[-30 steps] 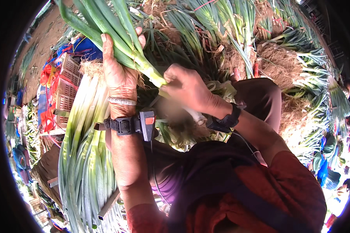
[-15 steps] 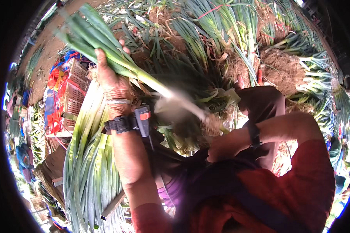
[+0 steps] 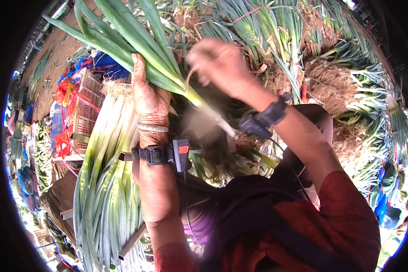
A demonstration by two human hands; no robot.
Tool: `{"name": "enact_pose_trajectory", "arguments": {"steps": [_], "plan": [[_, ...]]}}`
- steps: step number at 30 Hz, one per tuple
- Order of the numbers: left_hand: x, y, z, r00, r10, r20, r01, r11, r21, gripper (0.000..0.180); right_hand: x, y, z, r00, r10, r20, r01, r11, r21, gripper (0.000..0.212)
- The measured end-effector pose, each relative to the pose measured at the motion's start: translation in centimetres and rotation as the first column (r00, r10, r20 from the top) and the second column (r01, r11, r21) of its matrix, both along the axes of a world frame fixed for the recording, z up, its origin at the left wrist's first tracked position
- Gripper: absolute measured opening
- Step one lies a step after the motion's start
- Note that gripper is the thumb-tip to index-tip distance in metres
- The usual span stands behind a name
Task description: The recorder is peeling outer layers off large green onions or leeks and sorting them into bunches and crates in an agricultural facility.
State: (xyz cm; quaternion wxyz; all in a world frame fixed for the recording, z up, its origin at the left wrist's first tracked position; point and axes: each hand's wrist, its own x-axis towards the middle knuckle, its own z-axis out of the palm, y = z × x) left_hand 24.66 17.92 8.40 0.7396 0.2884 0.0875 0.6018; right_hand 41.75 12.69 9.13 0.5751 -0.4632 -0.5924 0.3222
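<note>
My left hand (image 3: pixel 150 97) is closed around the green leaves of a long green onion (image 3: pixel 197 100). Its leaves fan out to the upper left, and its white stem slants down right to the roots. Just above the stem is my right hand (image 3: pixel 220 63), blurred by motion, with fingers curled. A thin brownish strip of leaf (image 3: pixel 190 75) runs from those fingers toward the stem. Left of my left forearm lies a pile of green onions (image 3: pixel 109 167), roots at the far end and leaves hanging toward me.
A pale plastic crate (image 3: pixel 87 106) with red straps stands at the left. Metal bars (image 3: pixel 132 241) stick out by the pile. Tied onion bundles (image 3: pixel 272 41) and a root mass (image 3: pixel 333 86) fill the far right. Loose leaves lie below the held stem.
My right hand has risen from near the root end, by my lap, to beside the upper stem. My left hand has shifted slightly right with the onion, whose leaves now spread wider.
</note>
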Motion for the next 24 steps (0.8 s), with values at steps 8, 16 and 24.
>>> {"name": "enact_pose_trajectory", "arguments": {"steps": [8,16,24], "plan": [[-0.7,-0.9,2.3,0.999,-0.035,0.024,0.034,0.998,0.058,0.06,13.4,-3.5,-4.9,0.24,-0.154,0.959,0.341,0.938,0.065,0.026],[0.0,-0.5,1.1,0.995,-0.094,0.017,0.091,0.989,0.116,0.063,-0.7,-4.3,-2.7,0.947,0.313,0.079,-0.292,0.934,-0.205,0.032],[-3.1,2.4,-1.8,0.936,-0.325,0.134,0.303,0.939,0.161,0.067,-1.3,-11.2,-4.3,0.783,0.519,-0.342,-0.615,0.726,-0.307,0.043]]}}
